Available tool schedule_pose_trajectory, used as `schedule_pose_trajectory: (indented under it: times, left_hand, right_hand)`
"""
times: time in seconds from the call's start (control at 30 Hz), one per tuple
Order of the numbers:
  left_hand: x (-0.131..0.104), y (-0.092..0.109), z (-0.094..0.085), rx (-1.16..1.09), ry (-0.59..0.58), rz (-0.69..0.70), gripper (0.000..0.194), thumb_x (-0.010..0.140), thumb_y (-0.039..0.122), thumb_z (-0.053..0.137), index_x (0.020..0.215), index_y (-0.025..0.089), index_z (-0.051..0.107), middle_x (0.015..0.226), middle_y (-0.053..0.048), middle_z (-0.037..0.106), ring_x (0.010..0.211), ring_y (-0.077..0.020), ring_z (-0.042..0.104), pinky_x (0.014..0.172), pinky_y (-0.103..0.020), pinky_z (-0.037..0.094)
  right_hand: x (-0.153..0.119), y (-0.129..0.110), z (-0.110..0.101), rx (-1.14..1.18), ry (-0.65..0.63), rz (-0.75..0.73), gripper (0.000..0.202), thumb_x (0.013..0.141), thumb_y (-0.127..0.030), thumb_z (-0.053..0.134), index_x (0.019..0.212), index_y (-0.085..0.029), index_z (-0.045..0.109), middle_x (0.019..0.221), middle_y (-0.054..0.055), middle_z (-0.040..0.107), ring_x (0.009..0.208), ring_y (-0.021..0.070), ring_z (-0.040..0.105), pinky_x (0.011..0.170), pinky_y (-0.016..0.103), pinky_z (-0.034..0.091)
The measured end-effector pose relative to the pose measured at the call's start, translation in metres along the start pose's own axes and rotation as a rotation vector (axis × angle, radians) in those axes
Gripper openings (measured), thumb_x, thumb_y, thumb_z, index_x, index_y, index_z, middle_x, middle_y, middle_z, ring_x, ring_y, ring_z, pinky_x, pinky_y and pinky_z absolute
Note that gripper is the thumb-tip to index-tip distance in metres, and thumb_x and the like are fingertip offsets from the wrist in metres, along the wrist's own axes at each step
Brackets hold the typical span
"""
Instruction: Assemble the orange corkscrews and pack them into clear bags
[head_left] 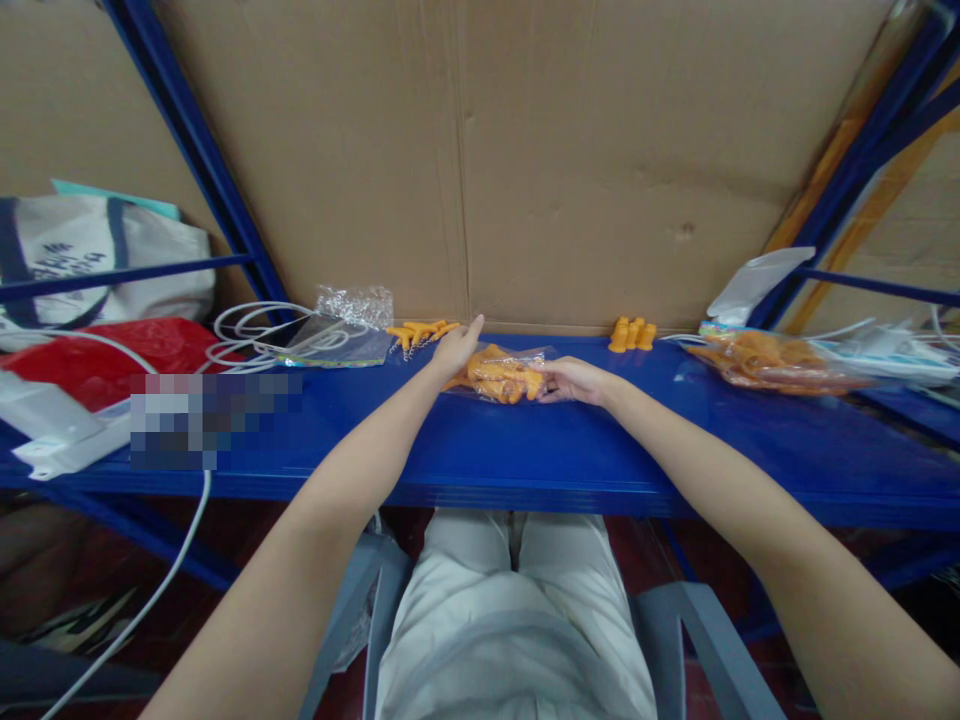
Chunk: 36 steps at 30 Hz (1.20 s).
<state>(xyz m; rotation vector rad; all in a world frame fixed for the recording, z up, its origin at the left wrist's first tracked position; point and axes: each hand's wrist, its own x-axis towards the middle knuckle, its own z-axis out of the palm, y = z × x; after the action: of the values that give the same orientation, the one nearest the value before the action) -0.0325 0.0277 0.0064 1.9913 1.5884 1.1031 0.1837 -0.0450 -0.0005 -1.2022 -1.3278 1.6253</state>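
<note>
On the blue shelf in front of me lies a clear plastic bag (501,376) with several orange plastic pieces inside. My left hand (456,350) is at the bag's left side, its thumb stretched out; the other fingers are partly hidden. At the opposite end, my right hand (574,382) has its fingers closed on the bag's right edge. Just beyond my left hand is a small heap of orange handles with thin metal spirals (417,332). Several short orange knob-like pieces (631,334) stand together at the back, to the right.
Coiled white cable (251,335) and clear packaging (341,335) lie at left, near a red bag (142,350) and a white power strip (71,430). Another bag of orange pieces (780,360) sits at right. Cardboard (525,160) closes off the back, between blue posts (199,140).
</note>
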Motion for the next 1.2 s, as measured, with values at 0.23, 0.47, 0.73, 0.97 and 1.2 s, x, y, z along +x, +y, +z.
schedule_pose_trajectory:
  times: [0.23, 0.47, 0.73, 0.97, 1.2]
  left_hand:
    - [-0.009, 0.011, -0.016, -0.189, -0.39, 0.283, 0.044, 0.08, 0.056, 0.064, 0.096, 0.017, 0.075, 0.124, -0.011, 0.07, 0.119, -0.0263, 0.061, 0.104, -0.036, 0.042]
    - [-0.007, 0.013, -0.021, -0.052, -0.586, 0.472, 0.024, 0.078, 0.039, 0.069, 0.084, 0.017, 0.074, 0.133, -0.011, 0.065, 0.121, -0.0245, 0.061, 0.108, -0.042, 0.039]
    - [-0.018, 0.03, -0.019, 0.004, -0.383, 0.453, 0.012, 0.082, 0.023, 0.062, 0.074, 0.018, 0.068, 0.132, -0.009, 0.065, 0.125, -0.0219, 0.058, 0.11, -0.041, 0.038]
    - [-0.017, 0.03, -0.018, -0.042, -0.323, 0.484, 0.011, 0.082, 0.021, 0.062, 0.074, 0.017, 0.066, 0.13, -0.009, 0.066, 0.12, -0.0204, 0.06, 0.11, -0.04, 0.038]
    - [-0.018, 0.031, -0.015, 0.093, -0.259, 0.432, 0.015, 0.085, 0.026, 0.057, 0.083, 0.016, 0.069, 0.125, -0.011, 0.069, 0.119, -0.0233, 0.061, 0.106, -0.038, 0.042]
  right_hand:
    - [0.0, 0.0, -0.001, -0.009, 0.019, 0.001, 0.014, 0.094, -0.019, 0.059, 0.086, -0.01, 0.067, 0.064, 0.006, 0.07, 0.055, 0.0107, 0.064, 0.061, 0.022, 0.059]
    - [-0.004, -0.003, 0.001, -0.014, 0.007, 0.001, 0.015, 0.095, -0.02, 0.058, 0.085, -0.011, 0.063, 0.063, 0.005, 0.069, 0.055, 0.0111, 0.064, 0.059, 0.022, 0.057]
    - [-0.002, 0.001, 0.003, 0.065, -0.011, -0.152, 0.021, 0.089, -0.024, 0.067, 0.071, -0.014, 0.06, 0.052, -0.001, 0.057, 0.042, 0.0065, 0.044, 0.04, 0.017, 0.039]
    - [0.001, 0.004, 0.001, 0.071, -0.144, -0.146, 0.02, 0.088, -0.028, 0.069, 0.074, -0.013, 0.064, 0.061, 0.0, 0.063, 0.049, 0.007, 0.049, 0.052, 0.02, 0.045]
    - [0.0, 0.004, 0.0, -0.206, -0.176, -0.174, 0.037, 0.087, -0.036, 0.07, 0.062, -0.009, 0.069, 0.062, 0.007, 0.067, 0.047, 0.0058, 0.049, 0.046, 0.019, 0.037]
